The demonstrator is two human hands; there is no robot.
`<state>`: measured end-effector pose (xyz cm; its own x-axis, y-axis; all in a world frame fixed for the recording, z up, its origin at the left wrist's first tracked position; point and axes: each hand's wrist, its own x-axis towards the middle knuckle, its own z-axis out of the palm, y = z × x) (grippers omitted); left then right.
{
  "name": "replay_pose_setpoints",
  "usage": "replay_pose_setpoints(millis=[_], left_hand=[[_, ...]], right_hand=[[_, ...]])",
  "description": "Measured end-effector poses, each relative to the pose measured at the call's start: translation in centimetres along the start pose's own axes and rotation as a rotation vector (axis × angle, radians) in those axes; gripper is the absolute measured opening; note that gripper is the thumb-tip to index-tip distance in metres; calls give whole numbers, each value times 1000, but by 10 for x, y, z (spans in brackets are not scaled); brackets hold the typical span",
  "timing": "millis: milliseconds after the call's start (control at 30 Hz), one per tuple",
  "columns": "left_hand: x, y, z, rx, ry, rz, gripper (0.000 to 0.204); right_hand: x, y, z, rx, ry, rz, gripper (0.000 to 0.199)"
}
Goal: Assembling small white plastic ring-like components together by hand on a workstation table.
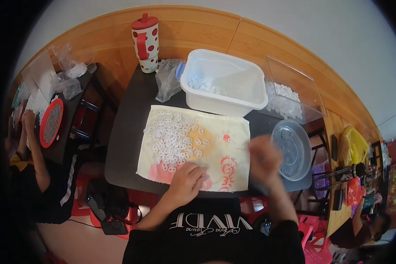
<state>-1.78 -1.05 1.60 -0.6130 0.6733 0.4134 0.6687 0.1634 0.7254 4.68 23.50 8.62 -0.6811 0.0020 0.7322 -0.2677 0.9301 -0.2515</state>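
Right hand (265, 159) blurred, grip indiscernible; left hand (188, 182) curled, contents unclear.
Snagging the cloth (218, 127) near the counter's (127, 145) front edge could scatter white pieces (171, 138).

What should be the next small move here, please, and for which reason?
Perhaps the left hand should reach slightly forward to the white pieces: they lie spread on the cloth just ahead of its fingers. The right hand is blurred beside the clear bowl, so I cannot tell whether it holds anything.
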Motion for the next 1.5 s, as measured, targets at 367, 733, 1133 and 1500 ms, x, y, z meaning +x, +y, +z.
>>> replay_pose_setpoints(millis=[367,733,1133,1500], left_hand=[[2,-1,4,-2,34,48,23],[1,-1,3,-10,47,51,20],[5,9,7,-800,-13,-315,20],[0,1,8,-593,166,-183,15]], right_hand=[[33,66,-18,81,11,388,3],[-15,27,51,-91,-377,173,14],[-39,-53,37,479,-225,67,17],[-63,88,-86,-166,-121,524,12]])
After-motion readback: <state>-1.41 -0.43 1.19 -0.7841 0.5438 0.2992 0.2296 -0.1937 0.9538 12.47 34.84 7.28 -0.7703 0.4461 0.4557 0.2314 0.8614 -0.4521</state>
